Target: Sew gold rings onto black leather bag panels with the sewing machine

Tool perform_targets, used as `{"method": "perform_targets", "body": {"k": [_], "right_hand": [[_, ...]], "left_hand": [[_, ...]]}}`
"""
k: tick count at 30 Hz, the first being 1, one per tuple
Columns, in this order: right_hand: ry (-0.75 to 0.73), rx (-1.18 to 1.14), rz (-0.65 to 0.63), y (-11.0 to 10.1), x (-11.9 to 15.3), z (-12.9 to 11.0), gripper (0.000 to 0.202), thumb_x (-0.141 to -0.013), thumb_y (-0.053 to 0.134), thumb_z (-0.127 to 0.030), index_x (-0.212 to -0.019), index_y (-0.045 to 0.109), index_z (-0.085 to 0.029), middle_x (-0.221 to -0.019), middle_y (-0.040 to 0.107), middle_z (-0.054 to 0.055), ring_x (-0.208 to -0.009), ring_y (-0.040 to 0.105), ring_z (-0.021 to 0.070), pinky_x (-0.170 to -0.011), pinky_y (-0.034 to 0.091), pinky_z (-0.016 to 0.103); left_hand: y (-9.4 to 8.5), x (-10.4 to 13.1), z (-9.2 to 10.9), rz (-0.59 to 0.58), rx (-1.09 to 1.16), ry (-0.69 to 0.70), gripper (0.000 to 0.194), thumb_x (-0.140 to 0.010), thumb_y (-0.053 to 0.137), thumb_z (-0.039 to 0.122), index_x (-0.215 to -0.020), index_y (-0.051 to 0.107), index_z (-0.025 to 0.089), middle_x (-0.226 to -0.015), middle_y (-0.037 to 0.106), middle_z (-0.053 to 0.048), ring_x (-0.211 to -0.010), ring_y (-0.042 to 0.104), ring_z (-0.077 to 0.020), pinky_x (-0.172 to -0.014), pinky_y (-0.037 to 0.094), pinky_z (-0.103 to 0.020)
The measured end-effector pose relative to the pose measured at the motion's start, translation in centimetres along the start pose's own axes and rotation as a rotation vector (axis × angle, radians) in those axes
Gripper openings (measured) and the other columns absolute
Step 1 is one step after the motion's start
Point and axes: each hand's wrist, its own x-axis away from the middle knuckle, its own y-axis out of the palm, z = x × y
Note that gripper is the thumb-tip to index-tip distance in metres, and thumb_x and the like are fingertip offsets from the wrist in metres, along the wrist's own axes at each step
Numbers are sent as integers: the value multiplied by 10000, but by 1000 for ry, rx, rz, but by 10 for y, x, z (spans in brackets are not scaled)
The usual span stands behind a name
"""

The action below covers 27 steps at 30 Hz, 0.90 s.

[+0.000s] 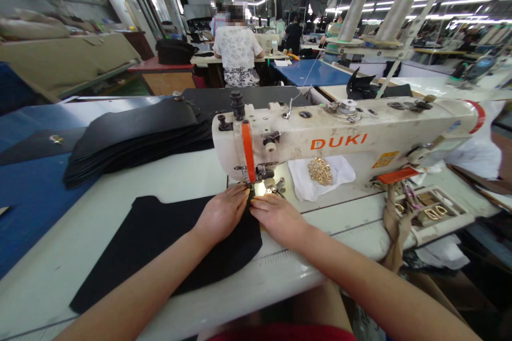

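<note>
A black fabric piece (pixel 160 240) lies flat on the white sewing table (pixel 80 224), its right end under the needle of a cream DUKI sewing machine (pixel 344 138). My left hand (pixel 222 213) rests on the fabric with its fingertips at the presser foot (pixel 260 184). My right hand (pixel 278 216) lies beside it, fingers pressing the fabric edge just right of the needle. Both hands are flat on the cloth and nearly touch each other.
A stack of black cut pieces (pixel 136 136) sits behind the fabric at the left. Gold metal rings lie on a white cloth (pixel 320 173) under the machine arm. A tray with tools (pixel 430 213) is at the right. A person (pixel 237 53) stands at a far table.
</note>
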Motion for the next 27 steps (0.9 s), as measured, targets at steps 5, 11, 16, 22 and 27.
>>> {"method": "perform_targets", "body": {"k": [5, 11, 16, 22, 27], "right_hand": [[8, -14, -6, 0, 2, 0, 153, -894, 521, -134, -982, 644, -121, -1103, 662, 90, -1066, 585, 204, -992, 418, 321], [7, -17, -19, -3, 0, 1, 159, -895, 513, -138, -976, 648, -120, -1108, 661, 88, -1072, 580, 206, -1005, 409, 324], [-40, -9, 1, -2, 11, -33, 183, -899, 507, -163, -1027, 628, -114, -1113, 656, 95, -1071, 569, 213, -1005, 411, 344], [-19, -95, 76, 3, 25, -65, 227, -878, 529, -154, -1084, 617, -117, -1114, 659, 95, -1080, 562, 205, -1010, 416, 346], [16, -142, 22, -5, 21, -65, 234, -869, 534, -157, -1077, 636, -129, -1129, 664, 88, -1095, 562, 202, -1029, 405, 348]], "left_hand": [[1, 0, -1, -29, 34, -40, 337, -949, 353, 239, -934, 677, 149, -1055, 704, -105, -1038, 636, -220, -952, 512, -394], [2, 1, -1, -18, 28, -46, 323, -948, 357, 233, -962, 666, 141, -1058, 704, -104, -1018, 647, -210, -944, 522, -384], [-15, 33, 15, 15, -1, -45, 288, -933, 385, 181, -1021, 650, 110, -1081, 692, -131, -1018, 647, -210, -905, 550, -358], [-32, 59, 33, 50, 138, -203, 244, -910, 447, 189, -1085, 614, 164, -1082, 679, -99, -1022, 634, -197, -920, 539, -362], [-30, 40, 29, 20, 256, -368, 113, -833, 536, 161, -899, 625, 184, -1037, 650, -82, -997, 608, -214, -900, 532, -406]]}}
